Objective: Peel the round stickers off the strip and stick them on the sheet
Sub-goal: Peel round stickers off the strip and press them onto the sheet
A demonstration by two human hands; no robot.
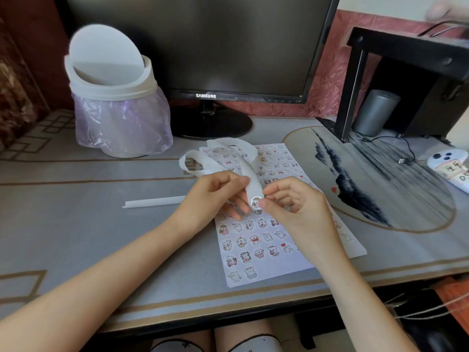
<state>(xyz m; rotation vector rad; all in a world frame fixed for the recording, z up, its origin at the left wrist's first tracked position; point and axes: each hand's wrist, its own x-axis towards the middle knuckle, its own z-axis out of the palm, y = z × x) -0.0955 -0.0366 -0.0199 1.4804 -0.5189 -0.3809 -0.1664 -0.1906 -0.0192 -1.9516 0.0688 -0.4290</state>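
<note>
A long white backing strip [223, 158] curls over the desk and loops back toward me. My left hand [215, 194] pinches its near end. A round cartoon sticker [255, 201] sits at that end of the strip. My right hand [291, 207] pinches the sticker's edge with thumb and forefinger. Beneath both hands lies the white sheet [256, 240], covered with several rows of small round cartoon stickers. The hands hide the sheet's middle.
A white swing-lid bin [114, 97] with a purple bag stands back left. A black Samsung monitor [203, 47] is behind the sheet. A loose white paper strip [154, 201] lies left. At the right are a black stand [406, 72], a grey cylinder [375, 111] and a phone [449, 168].
</note>
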